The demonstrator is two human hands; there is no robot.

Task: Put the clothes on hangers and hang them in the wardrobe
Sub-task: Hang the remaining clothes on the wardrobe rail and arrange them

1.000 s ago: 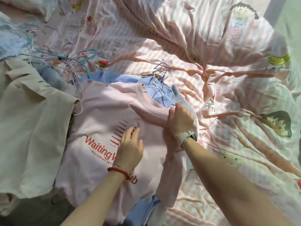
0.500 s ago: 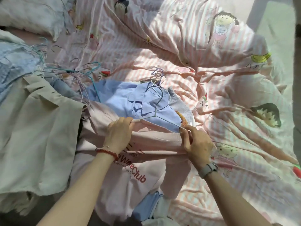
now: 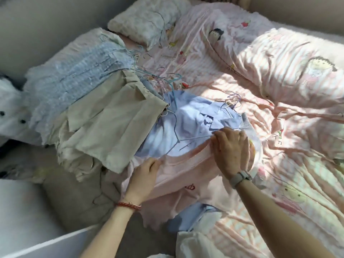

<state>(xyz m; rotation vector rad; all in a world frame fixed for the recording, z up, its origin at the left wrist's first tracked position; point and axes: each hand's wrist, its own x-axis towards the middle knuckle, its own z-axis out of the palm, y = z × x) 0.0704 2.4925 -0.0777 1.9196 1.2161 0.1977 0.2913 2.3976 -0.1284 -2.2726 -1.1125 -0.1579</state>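
Nearest, low in the frame, the left hand (image 3: 144, 178) is seen gripping the collar edge of the pink sweatshirt (image 3: 188, 175), fingers curled into the fabric. Just right of centre, the right hand (image 3: 230, 148) is curled over the other side of the neckline, pinching cloth together with one arm of the wire hanger (image 3: 183, 135), whose hook rises toward the upper left. The sweatshirt is spread at lower centre on the bed sheet (image 3: 279, 146), over a blue shirt (image 3: 188, 112). Left of these a beige garment (image 3: 104, 125) is piled; loose hangers (image 3: 167, 79) are scattered beyond, a pillow (image 3: 147, 21) at upper centre. Judged: the hanger is being worked into the neck. The collar should be stretched gently, one shoulder seated first, and the blue shirt kept from being snagged.
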